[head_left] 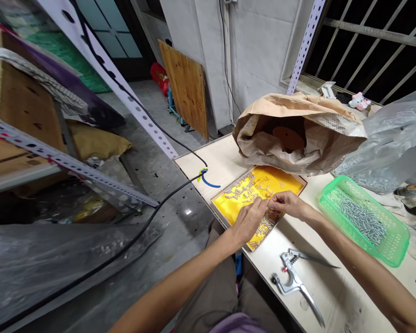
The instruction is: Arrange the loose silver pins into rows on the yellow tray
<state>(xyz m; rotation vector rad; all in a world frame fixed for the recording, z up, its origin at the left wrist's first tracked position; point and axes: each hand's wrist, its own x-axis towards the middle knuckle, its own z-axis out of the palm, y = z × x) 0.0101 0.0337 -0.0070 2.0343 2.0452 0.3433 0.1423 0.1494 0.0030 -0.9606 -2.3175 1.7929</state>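
Observation:
My left hand [247, 221] and my right hand [287, 204] meet fingertip to fingertip over a shallow yellow tray [283, 182] on the pale table [333, 296]. The tray holds several small metal pins [241, 188] scattered across it. Both hands pinch something small between the fingertips; it looks like one of the pins, but it is too small to make out clearly. A green plastic basket [395, 247] with many more metal pins lies to the right of my right forearm.
Metal hand pliers [294, 283] lie on the table near its front edge. A crumpled brown paper sack [298, 132] sits behind the tray, a clear plastic bag [395, 134] at the right. A black cable [166, 194] runs over the floor beside slotted metal shelving [69, 162].

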